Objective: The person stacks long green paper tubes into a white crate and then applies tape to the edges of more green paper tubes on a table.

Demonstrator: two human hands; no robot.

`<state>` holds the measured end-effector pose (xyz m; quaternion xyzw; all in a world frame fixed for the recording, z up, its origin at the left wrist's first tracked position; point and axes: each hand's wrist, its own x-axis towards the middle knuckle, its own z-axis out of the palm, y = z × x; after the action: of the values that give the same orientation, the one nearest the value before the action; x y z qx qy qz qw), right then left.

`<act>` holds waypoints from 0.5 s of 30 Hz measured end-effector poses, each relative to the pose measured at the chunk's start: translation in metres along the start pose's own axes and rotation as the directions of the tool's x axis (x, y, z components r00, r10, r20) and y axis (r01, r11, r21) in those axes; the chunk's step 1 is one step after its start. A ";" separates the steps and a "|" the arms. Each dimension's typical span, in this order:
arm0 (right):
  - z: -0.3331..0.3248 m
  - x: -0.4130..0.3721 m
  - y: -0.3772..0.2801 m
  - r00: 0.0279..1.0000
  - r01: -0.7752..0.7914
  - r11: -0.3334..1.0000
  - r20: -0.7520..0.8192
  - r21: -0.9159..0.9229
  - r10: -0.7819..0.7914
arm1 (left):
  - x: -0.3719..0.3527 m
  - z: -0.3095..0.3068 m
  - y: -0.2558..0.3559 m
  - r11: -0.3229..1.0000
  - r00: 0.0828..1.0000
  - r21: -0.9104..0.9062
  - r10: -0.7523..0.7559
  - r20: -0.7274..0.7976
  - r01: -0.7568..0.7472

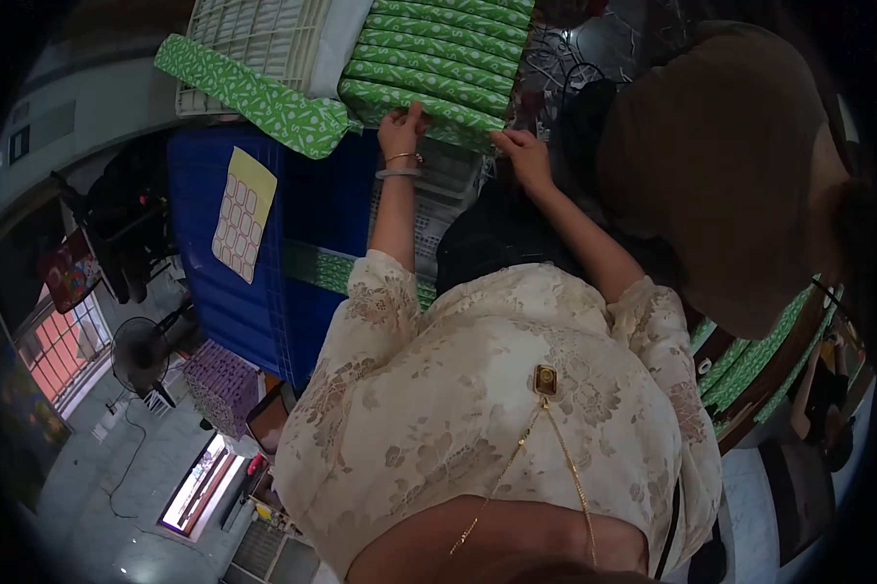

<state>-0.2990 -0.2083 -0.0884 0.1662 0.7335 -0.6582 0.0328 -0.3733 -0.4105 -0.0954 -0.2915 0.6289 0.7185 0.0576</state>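
Observation:
Several long green packets with a white printed pattern (438, 54) lie in a row at the top of the head view. At the near side of the row, my left hand (402, 131) pinches the edge of the nearest green packet (448, 112). My right hand (524, 156) has thumb and finger closed on the same packet's right end. Another green patterned piece (253, 92) slants off to the left, its near end close to my left hand. The undersides of the packets are hidden.
A white wire basket (263, 44) stands behind the slanted piece. Left of my forearm is a blue crate (224, 302) with a yellow-backed label sheet (244, 214) on it. A person in a brown top (720, 165) sits close on my right. Cables (579, 68) lie beyond.

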 end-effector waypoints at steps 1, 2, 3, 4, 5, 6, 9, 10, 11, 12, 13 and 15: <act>-0.001 0.000 0.000 1.000 0.001 1.000 0.004 0.001 -0.001 | -0.001 0.001 0.002 1.000 1.000 0.015 0.015 -0.012 -0.015; -0.003 0.001 0.000 1.000 -0.001 1.000 0.027 0.007 0.001 | -0.003 0.003 0.003 0.999 0.999 0.029 0.031 -0.024 -0.030; -0.004 0.003 0.000 0.999 -0.001 1.000 0.049 0.013 0.000 | -0.002 0.004 0.001 0.999 0.999 0.025 0.036 -0.027 -0.035; -0.003 0.004 0.000 0.999 0.008 1.000 0.053 0.015 -0.009 | 0.000 0.005 0.001 0.998 0.998 0.025 0.054 -0.034 -0.053; -0.001 0.005 0.000 0.999 -0.048 0.995 0.028 0.089 0.046 | 0.003 0.006 0.000 0.997 0.997 0.025 0.071 -0.041 -0.070; 0.002 0.003 -0.001 0.994 -0.107 0.980 0.008 0.165 0.107 | 0.002 0.007 0.003 0.997 0.996 0.024 0.075 -0.044 -0.074; -0.005 0.012 0.002 0.975 -0.219 0.962 -0.004 0.164 0.223 | 0.000 0.009 0.008 0.997 0.999 0.063 0.035 -0.040 -0.032; -0.007 0.018 0.003 0.977 -0.211 0.964 0.000 0.163 0.214 | 0.000 0.009 0.010 0.998 1.000 0.053 0.015 -0.007 -0.014; -0.008 0.024 0.003 0.964 -0.239 0.965 -0.093 0.104 0.249 | 0.000 0.009 0.013 0.999 1.000 0.044 -0.005 0.025 0.004; -0.008 0.031 0.005 0.943 -0.271 0.961 -0.188 0.048 0.275 | -0.002 0.009 0.015 0.999 1.000 0.039 0.002 0.021 -0.003; -0.008 0.038 0.008 0.946 -0.265 0.963 -0.183 0.047 0.269 | -0.003 0.011 0.016 0.999 1.000 0.037 -0.005 0.020 0.005; -0.008 0.049 0.005 0.975 -0.129 0.992 -0.184 -0.011 0.124 | -0.003 0.011 0.018 0.999 1.000 0.032 -0.009 0.018 0.009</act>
<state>-0.3421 -0.1901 -0.1053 0.2720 0.7289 -0.6282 0.0089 -0.3831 -0.4030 -0.0775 -0.2868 0.6383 0.7108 0.0712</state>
